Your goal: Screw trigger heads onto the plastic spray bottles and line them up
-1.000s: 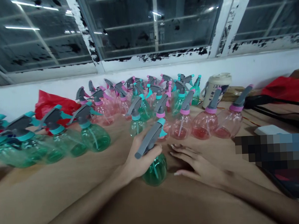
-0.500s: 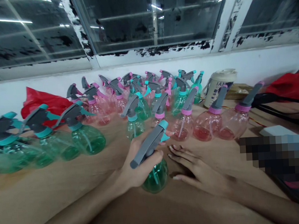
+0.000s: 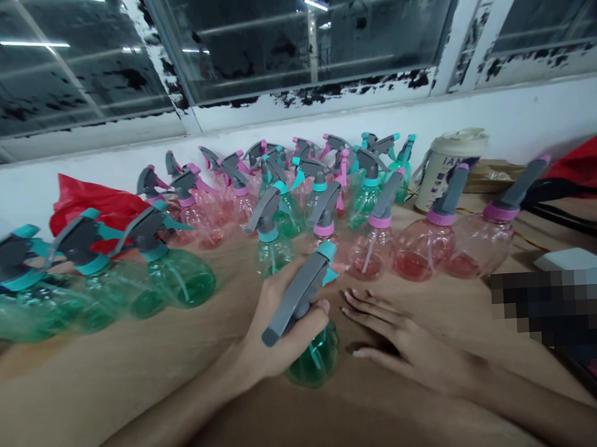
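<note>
My left hand (image 3: 278,324) is wrapped round the neck of a green spray bottle (image 3: 316,362) that stands on the table (image 3: 228,414). Its grey sprayer head (image 3: 302,290) with a turquoise nozzle points away and to the right; part of the neck and trigger is hidden by my fingers. To the right, my right hand (image 3: 399,338) lies palm down with its fingers stretched apart, close to the bottle but not touching it. Just beyond my hands stand a clear green spray bottle (image 3: 274,255) and a pink spray bottle (image 3: 367,256).
On the left is a row of green spray bottles (image 3: 181,276). More pink spray bottles (image 3: 423,250) and green ones crowd toward the wall (image 3: 523,118). A red plastic bag (image 3: 90,204), a white cup (image 3: 446,172), black cables (image 3: 568,209) and a white box (image 3: 575,262) also lie around.
The camera view has shifted and tilted slightly. My left hand keeps its hold on the green spray bottle, and my right hand stays spread on the table.
</note>
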Demonstrator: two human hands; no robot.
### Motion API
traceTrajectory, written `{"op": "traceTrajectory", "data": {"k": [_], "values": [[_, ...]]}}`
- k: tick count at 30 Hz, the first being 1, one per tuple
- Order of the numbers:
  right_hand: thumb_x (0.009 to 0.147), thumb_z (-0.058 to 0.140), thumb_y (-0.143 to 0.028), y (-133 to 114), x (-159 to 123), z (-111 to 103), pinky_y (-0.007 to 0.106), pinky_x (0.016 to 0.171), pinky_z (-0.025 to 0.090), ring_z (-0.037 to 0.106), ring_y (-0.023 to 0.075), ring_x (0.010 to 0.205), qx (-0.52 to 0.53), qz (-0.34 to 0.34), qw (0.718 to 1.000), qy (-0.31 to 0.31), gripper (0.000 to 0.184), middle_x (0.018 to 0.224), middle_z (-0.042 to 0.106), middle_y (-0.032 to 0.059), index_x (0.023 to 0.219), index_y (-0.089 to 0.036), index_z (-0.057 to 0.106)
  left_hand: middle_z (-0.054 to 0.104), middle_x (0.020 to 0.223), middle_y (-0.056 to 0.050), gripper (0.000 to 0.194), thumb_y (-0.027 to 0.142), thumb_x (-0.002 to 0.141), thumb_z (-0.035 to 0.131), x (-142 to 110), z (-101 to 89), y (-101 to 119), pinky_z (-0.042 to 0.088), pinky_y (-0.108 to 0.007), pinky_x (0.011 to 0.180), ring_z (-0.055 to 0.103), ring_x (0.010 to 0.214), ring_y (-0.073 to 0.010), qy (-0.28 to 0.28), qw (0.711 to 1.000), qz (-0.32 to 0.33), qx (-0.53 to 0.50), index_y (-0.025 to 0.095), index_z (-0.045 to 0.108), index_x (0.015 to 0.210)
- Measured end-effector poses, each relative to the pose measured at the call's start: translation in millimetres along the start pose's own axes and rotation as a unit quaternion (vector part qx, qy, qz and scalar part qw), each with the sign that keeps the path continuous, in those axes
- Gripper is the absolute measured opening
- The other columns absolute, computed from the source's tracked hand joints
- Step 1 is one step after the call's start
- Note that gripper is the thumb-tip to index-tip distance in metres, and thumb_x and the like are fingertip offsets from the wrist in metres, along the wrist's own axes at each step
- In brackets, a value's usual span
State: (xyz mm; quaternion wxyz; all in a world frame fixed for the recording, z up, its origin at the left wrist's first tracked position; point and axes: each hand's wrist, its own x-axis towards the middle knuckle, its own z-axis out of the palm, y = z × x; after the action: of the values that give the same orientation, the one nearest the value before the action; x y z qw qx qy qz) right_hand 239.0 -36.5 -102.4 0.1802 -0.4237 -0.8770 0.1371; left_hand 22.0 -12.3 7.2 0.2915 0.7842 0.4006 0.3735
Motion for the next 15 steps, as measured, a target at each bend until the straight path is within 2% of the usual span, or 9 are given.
{"op": "traceTrajectory", "data": {"k": [4, 9, 15], "values": [[0.088, 0.045, -0.048, -0.8, 0.1, -1.2, 0.046, 0.109, 0.027, 0.027, 0.0216, 0.134, 0.001, 0.006, 1.0, -0.007, 0.06, 0.144, 0.034, 0.0038, 0.14, -0.024, 0.028, 0.04, 0.055, 0.006, 0.008, 0.023, 0.07, 0.05, -0.6, 3.7, -1.3, 0.037, -0.028, 0.046, 0.04, 0.046, -0.0141, -0.011, 1.0, 0.0, -0.019, 0.026, 0.044, 0.074], [0.089, 0.044, -0.047, -1.6, 0.6, -2.7, 0.046, 0.109, 0.027, 0.026, 0.0214, 0.134, 0.003, 0.004, 1.0, -0.017, 0.058, 0.144, 0.035, 0.0038, 0.14, -0.023, 0.029, 0.05, 0.065, 0.003, 0.012, 0.023, 0.071, 0.054, -1.5, 7.0, -5.0, 0.04, -0.028, 0.05, 0.044, 0.05, -0.0132, 0.007, 1.0, 0.022, 0.014, 0.023, 0.049, 0.082], [0.089, 0.043, -0.048, -1.5, 0.2, -2.3, 0.044, 0.11, 0.026, 0.026, 0.0205, 0.134, -0.012, 0.011, 1.0, -0.019, 0.057, 0.145, 0.034, 0.0031, 0.139, -0.022, 0.031, 0.058, 0.082, 0.001, 0.029, 0.019, 0.073, 0.053, -4.3, 10.3, -9.0, 0.043, -0.025, 0.049, 0.048, 0.05, -0.0113, -0.007, 0.999, 0.028, 0.019, 0.024, 0.051, 0.102]]}}
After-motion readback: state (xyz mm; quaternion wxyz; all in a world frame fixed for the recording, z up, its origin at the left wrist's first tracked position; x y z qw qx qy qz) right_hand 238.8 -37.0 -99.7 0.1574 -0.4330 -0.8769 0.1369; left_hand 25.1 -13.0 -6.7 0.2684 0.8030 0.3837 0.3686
